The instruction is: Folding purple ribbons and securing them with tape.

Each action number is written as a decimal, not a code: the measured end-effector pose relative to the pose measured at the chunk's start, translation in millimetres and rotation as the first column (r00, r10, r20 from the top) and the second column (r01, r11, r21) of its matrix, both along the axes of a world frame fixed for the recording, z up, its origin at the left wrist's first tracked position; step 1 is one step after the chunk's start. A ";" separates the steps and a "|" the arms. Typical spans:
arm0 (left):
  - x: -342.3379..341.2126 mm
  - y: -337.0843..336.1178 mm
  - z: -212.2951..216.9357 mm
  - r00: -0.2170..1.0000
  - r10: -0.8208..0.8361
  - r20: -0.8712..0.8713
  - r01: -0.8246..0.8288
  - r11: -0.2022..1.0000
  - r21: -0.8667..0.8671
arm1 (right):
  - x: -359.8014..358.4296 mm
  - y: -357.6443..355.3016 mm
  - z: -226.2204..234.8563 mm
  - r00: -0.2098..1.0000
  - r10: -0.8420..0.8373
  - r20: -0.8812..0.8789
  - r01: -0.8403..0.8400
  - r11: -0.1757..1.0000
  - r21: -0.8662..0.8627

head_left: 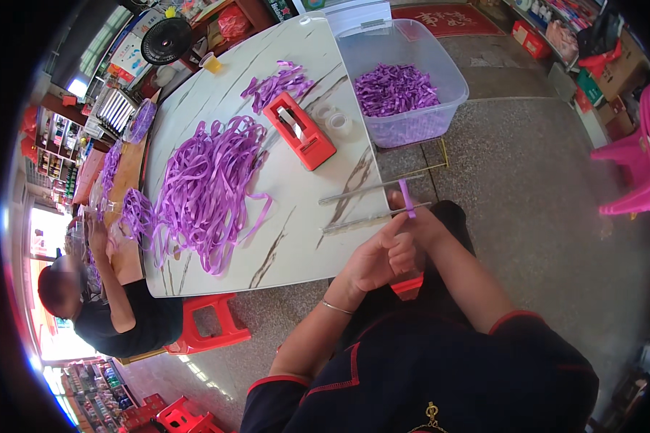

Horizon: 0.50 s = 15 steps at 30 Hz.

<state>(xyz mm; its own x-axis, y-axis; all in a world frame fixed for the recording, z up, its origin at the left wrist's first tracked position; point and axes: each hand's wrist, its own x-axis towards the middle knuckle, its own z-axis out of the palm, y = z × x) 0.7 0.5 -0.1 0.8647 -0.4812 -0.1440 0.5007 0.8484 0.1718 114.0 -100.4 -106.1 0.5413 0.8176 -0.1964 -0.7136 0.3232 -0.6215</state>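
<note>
Sitting by white marble table (282, 238) piled with purple ribbon heap (209, 187); pinching small purple ribbon piece (407, 198) between both hands, left hand (379, 260) and right hand (419, 227) pressed together at frame centre; maybe slipping, dropping onto grey floor (542, 216) if loosening

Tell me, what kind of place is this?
Probably a small shop used as a workroom: goods shelves along the wall, a table heaped with purple ribbon, and a bin of cut pieces.

On the tabletop (296, 245), the ribbon pile (206, 187) lies at nine o'clock of the tape dispenser (300, 131); the bin (440, 68) at two.
</note>
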 end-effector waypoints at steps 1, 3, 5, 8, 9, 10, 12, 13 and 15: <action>0.6 0.2 -0.3 1.000 -0.004 0.003 0.004 1.000 0.009 | 0.8 -0.6 4.6 0.972 -0.004 0.234 0.024 0.996 -0.081; 3.0 -3.3 0.7 1.000 -0.008 0.020 0.008 1.000 0.020 | 14.6 -18.4 7.1 0.997 -0.071 0.033 0.073 0.996 -0.048; 3.5 -4.1 2.0 0.999 0.002 0.039 -0.003 1.000 0.031 | 20.3 -28.9 19.9 0.979 -0.116 -0.169 0.114 0.993 -0.022; 2.1 -2.9 6.5 0.997 0.030 0.078 -0.036 0.996 0.077 | 18.3 -38.2 66.4 0.998 0.012 -0.063 -0.018 0.995 -0.094; 2.2 -3.8 8.7 0.998 0.013 0.061 -0.019 0.995 0.096 | 20.1 -40.6 70.8 0.996 0.086 -0.037 -0.089 0.989 -0.115; 1.9 -4.6 10.6 0.999 0.000 0.045 -0.005 0.993 0.116 | 21.3 -41.6 75.7 0.987 0.161 -0.012 -0.161 0.977 -0.139; -0.8 -6.3 6.3 1.000 0.003 -0.004 -0.002 0.986 0.165 | 22.0 -38.9 83.3 0.982 0.184 0.042 -0.175 0.971 -0.164; -3.5 -5.5 5.1 0.998 -0.007 -0.069 0.022 0.978 0.209 | 22.7 -39.9 83.9 0.986 0.164 0.039 -0.150 0.959 -0.239; -11.2 -4.8 13.3 0.999 -0.023 0.045 -0.001 0.883 0.470 | 20.7 -38.1 87.0 0.988 0.118 0.096 -0.074 0.924 -0.376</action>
